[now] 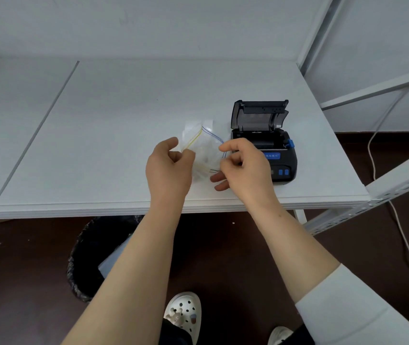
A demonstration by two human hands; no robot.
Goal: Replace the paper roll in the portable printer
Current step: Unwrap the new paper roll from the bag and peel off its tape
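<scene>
A black portable printer (277, 155) with blue buttons sits on the white table (128, 125) near its right edge. Its lid (259, 115) is flipped up and the paper bay looks empty. Just left of the printer I hold a clear zip bag (204, 145) with yellow and blue seal lines. My left hand (170, 166) pinches the bag's left side. My right hand (243, 165) pinches its right side, in front of the printer. Something white lies inside the bag, but I cannot make out what it is.
A white metal shelf frame (372, 90) rises to the right of the table, with a white cable (377, 135) hanging behind it. Under the front edge stands a bin lined with a black bag (91, 260). A groove (36, 130) crosses the tabletop at the left.
</scene>
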